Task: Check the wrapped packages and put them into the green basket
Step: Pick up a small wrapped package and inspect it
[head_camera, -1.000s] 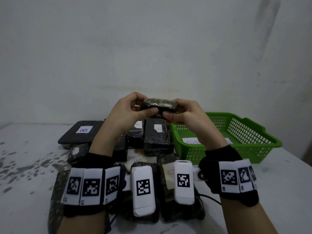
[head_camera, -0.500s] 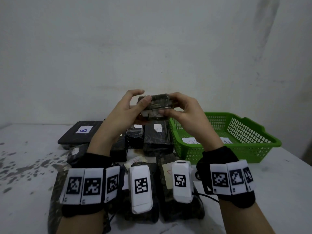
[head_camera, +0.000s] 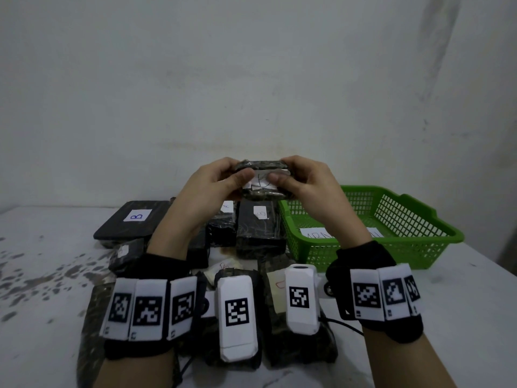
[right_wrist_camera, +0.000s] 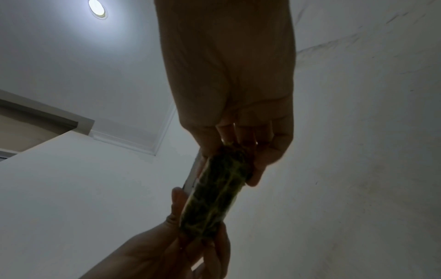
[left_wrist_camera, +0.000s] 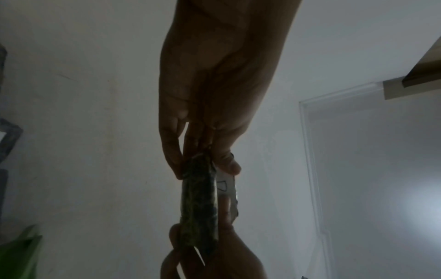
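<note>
A small dark wrapped package [head_camera: 261, 179] with a white label facing me is held up above the table. My left hand [head_camera: 221, 180] grips its left end, thumb on the front and fingers behind. Its right end is gripped by my right hand [head_camera: 302, 180] in the same way. The left wrist view shows the package [left_wrist_camera: 199, 198] edge-on between thumb and fingers, and the right wrist view shows the package [right_wrist_camera: 214, 192] the same way. The green basket [head_camera: 391, 228] stands on the table to the right, with a white paper lying in it.
Several more dark wrapped packages lie on the table below my hands, among them a flat one marked B [head_camera: 134, 222] and a block [head_camera: 260, 228] beside the basket. Others lie near the front edge under my wrists. The table [head_camera: 36, 275] is white with dark stains at left.
Both hands have turned the package so that its labelled face now points toward me. It stays raised at about the same height.
</note>
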`<state>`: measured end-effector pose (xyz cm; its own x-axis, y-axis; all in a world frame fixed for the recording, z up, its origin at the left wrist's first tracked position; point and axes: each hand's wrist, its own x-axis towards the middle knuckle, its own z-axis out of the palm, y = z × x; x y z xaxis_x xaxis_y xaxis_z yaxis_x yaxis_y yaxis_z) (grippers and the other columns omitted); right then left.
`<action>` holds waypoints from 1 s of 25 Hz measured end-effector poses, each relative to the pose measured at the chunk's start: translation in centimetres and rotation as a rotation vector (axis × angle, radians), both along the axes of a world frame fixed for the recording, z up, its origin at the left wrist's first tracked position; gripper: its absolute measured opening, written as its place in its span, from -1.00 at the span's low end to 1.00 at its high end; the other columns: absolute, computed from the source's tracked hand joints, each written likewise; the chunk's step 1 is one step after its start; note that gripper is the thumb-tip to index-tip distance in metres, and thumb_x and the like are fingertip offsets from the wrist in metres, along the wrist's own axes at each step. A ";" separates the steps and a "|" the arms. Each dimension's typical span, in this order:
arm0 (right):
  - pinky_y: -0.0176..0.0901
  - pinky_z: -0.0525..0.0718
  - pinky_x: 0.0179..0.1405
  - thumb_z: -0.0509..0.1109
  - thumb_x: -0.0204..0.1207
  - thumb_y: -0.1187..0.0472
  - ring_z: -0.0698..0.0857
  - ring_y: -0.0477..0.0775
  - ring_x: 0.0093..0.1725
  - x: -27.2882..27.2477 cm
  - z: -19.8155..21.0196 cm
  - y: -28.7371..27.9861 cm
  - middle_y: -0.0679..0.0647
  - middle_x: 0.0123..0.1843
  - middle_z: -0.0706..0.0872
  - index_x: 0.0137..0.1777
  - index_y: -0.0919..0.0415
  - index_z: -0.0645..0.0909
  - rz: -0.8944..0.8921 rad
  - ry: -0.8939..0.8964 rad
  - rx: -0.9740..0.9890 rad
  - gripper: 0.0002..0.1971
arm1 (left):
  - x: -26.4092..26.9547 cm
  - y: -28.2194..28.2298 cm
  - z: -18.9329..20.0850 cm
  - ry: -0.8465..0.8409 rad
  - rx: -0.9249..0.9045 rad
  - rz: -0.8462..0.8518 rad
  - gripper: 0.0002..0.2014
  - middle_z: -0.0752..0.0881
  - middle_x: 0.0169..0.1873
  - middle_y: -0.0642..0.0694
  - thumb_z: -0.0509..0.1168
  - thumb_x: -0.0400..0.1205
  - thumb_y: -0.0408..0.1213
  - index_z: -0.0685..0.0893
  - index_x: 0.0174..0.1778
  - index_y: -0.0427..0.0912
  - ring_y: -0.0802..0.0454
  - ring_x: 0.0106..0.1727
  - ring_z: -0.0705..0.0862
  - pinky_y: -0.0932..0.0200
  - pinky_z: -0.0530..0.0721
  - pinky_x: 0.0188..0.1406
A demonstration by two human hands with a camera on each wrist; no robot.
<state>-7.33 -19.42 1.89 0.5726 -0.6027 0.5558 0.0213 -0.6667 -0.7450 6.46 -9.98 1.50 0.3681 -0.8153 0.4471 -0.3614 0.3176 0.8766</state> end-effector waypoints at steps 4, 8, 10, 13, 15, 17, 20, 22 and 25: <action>0.23 0.65 0.16 0.31 0.57 0.06 0.71 0.26 0.03 0.1 0.0 0.4 0.24 -0.01 0.75 0.04 0.10 0.62 0.039 0.063 0.021 -0.84 | 0.4 0.2 -0.1 -0.037 0.002 0.033 -0.96 0.67 -0.14 -0.14 0.28 0.58 -0.26 0.63 -0.17 -0.06 -0.04 -0.10 0.67 0.06 0.68 0.09; 0.25 0.64 0.13 0.30 0.59 0.10 0.67 0.14 -0.05 0.6 -0.1 0.6 0.07 -0.16 0.69 -0.09 0.10 0.62 -0.009 0.022 0.030 -0.88 | 0.6 0.7 0.0 -0.075 0.006 0.034 -0.93 0.69 -0.14 -0.04 0.37 0.50 -0.28 0.62 -0.19 -0.02 -0.04 -0.09 0.70 -0.02 0.63 0.15; 0.22 0.63 0.05 0.33 0.57 0.12 0.62 0.10 -0.13 0.8 -0.2 0.6 0.06 -0.22 0.66 -0.22 0.08 0.59 -0.021 -0.020 0.083 -0.86 | 0.3 0.8 0.2 -0.135 -0.005 0.049 -0.89 0.69 -0.17 0.00 0.38 0.50 -0.29 0.60 -0.20 0.01 -0.04 -0.10 0.72 0.03 0.63 0.09; 0.09 0.59 -0.13 0.35 0.56 0.15 0.57 0.05 -0.22 0.8 -0.2 0.7 0.02 -0.32 0.62 -0.33 0.06 0.55 -0.050 -0.069 0.123 -0.79 | 0.1 0.8 0.3 -0.205 -0.013 0.083 -0.88 0.70 -0.21 0.01 0.40 0.50 -0.25 0.59 -0.23 0.06 -0.05 -0.09 0.74 0.11 0.62 0.01; 0.01 0.52 -0.19 0.36 0.55 0.16 0.54 0.07 -0.25 0.8 -0.3 0.7 0.02 -0.35 0.59 -0.36 0.07 0.53 -0.063 -0.080 0.122 -0.76 | 0.0 0.7 0.2 -0.206 -0.010 0.092 -0.89 0.70 -0.19 0.00 0.40 0.50 -0.22 0.58 -0.23 0.05 -0.06 -0.08 0.75 0.10 0.61 0.02; 0.09 0.54 -0.19 0.36 0.55 0.14 0.54 0.11 -0.25 0.9 -0.3 0.6 0.07 -0.34 0.59 -0.38 0.09 0.52 -0.055 -0.103 0.140 -0.74 | -0.4 0.8 0.4 -0.164 -0.016 0.061 -0.90 0.71 -0.17 0.00 0.37 0.47 -0.09 0.61 -0.20 0.02 -0.01 -0.07 0.75 0.12 0.63 0.03; 0.09 0.58 -0.15 0.34 0.56 0.09 0.57 0.09 -0.23 0.7 0.0 0.7 0.08 -0.31 0.61 -0.30 0.15 0.57 -0.036 -0.123 0.178 -0.77 | -0.7 0.8 0.5 -0.088 -0.042 0.023 -0.80 0.70 -0.18 -0.02 0.29 0.45 0.01 0.64 -0.15 -0.02 0.13 -0.21 0.74 0.26 0.73 -0.09; 0.09 0.66 -0.04 0.30 0.58 0.10 0.62 0.03 -0.18 0.2 0.2 1.0 0.05 -0.24 0.65 -0.16 0.15 0.61 0.043 -0.100 0.201 -0.84 | -0.7 1.0 0.6 -0.069 -0.076 0.028 -0.91 0.66 -0.21 -0.03 0.28 0.57 -0.17 0.63 -0.16 -0.09 0.18 -0.30 0.71 0.25 0.76 -0.18; 0.04 0.70 0.10 0.36 0.53 0.15 0.71 0.08 0.03 -0.6 0.3 0.9 0.08 0.03 0.72 0.12 0.07 0.57 0.169 0.016 0.191 -0.82 | -0.3 1.0 0.7 -0.049 -0.087 0.055 -0.91 0.60 -0.23 -0.04 0.30 0.58 -0.34 0.59 -0.24 -0.16 0.07 -0.30 0.67 0.22 0.76 -0.25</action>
<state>-7.96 -18.56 2.20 0.6822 -0.5908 0.4307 0.1076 -0.5016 -0.8584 6.18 -8.95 2.21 0.3873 -0.7519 0.5336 -0.4222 0.3698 0.8276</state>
